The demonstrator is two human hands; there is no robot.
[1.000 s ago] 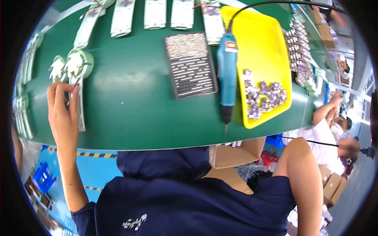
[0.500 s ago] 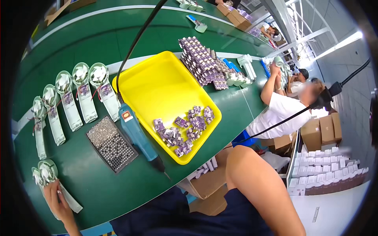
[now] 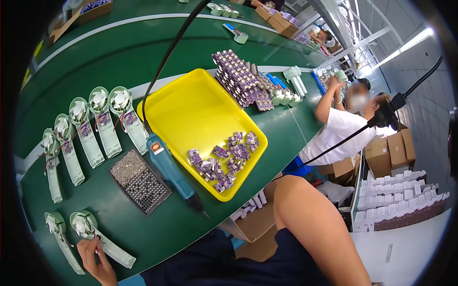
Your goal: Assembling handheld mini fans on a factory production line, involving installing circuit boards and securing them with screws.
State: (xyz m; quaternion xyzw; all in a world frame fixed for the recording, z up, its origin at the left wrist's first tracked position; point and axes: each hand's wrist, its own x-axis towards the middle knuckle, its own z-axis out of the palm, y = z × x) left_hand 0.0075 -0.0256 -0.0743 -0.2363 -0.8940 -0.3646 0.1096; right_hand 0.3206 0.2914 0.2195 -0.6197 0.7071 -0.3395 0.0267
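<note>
My left hand point(image 3: 94, 257) is at the lower left, its fingers bent and pinching at a pale green handheld fan half point(image 3: 114, 250) with white blades. Its fingertips cover part of the small board and wires below the blades. Just left of it lies a second fan half point(image 3: 65, 245), apart from the hand. Farther up, a row of several similar fan halves point(image 3: 86, 138) lies on the green table, with purple circuit boards and red wires showing. My right hand is not in view.
A black screw tray point(image 3: 143, 186) and a teal electric screwdriver point(image 3: 169, 167) with a cable lie beside a yellow tray point(image 3: 191, 90) holding purple circuit boards point(image 3: 222, 167). Stacked board panels point(image 3: 238, 76) stand behind. A co-worker point(image 3: 338, 128) sits at the right. My bare knee point(image 3: 305, 209) is below.
My left hand has moved right along with one fan half, parting it from the other one. The view has shifted slightly, so the row and trays sit lower.
</note>
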